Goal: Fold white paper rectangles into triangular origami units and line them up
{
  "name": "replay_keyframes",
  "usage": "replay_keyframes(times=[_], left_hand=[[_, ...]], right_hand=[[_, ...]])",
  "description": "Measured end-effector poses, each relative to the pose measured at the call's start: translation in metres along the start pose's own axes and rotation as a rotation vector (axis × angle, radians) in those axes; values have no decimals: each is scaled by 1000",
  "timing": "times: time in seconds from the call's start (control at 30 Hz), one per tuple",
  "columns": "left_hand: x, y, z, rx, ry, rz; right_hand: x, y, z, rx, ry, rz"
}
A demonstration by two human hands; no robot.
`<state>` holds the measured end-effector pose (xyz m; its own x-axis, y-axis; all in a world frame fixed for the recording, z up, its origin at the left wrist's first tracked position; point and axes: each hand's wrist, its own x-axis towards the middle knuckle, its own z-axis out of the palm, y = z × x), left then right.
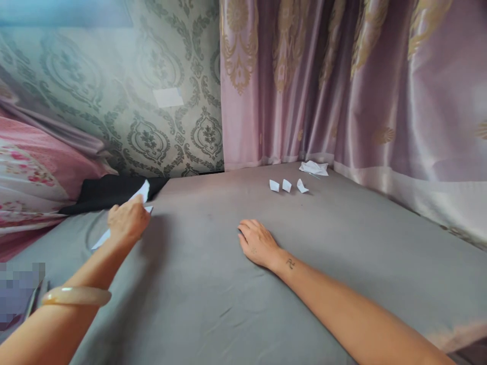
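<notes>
I note my left hand (pixel 129 218) at the left of the scene, fingers closed and pinching a white paper sheet (pixel 143 189); a tip rises past the knuckles. Further white edges show beneath and to the left of the hand; I cannot tell whether they belong to the same sheet. A black cloth (pixel 110 190) lies just beyond.

My right hand (pixel 258 243) rests palm down near the middle of the grey cloth (pixel 213 284), fingers close together and loosely bent, nothing visible in them; the palm is hidden.

Progress, as I judge it: three small folded papers (pixel 286 185) in a row at far right, slightly apart, appear done and set aside. Beyond them, white papers (pixel 314 168) lie near the foot of the curtain (pixel 281 101), their purpose unclear. The sheet in my left hand appears unfinished; I cannot establish the total outstanding.
</notes>
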<state>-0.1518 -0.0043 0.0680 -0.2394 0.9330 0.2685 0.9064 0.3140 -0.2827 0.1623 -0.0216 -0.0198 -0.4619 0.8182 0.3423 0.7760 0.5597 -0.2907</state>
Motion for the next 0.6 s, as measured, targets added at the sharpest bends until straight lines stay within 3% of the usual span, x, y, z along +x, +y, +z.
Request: replay_keyframes(times=[0.07,0.2,0.27,0.33,0.47,0.6], left_hand=[[-12,31,-16,-16,81,176],[-52,98,-40,-127,-92,431],[-76,128,-46,-174,-193,491],[-97,150,-47,-203,-201,581],[-117,167,-39,-217,-158,677],[-109,149,-24,-293,-133,762]], right_hand=[[-1,1,-1,14,7,25],[-4,7,-11,82,49,147],[-7,10,-18,86,62,95],[-8,12,-22,76,8,-32],[-10,10,-24,-3,-67,-182],[-9,10,-24,-92,-168,-281]])
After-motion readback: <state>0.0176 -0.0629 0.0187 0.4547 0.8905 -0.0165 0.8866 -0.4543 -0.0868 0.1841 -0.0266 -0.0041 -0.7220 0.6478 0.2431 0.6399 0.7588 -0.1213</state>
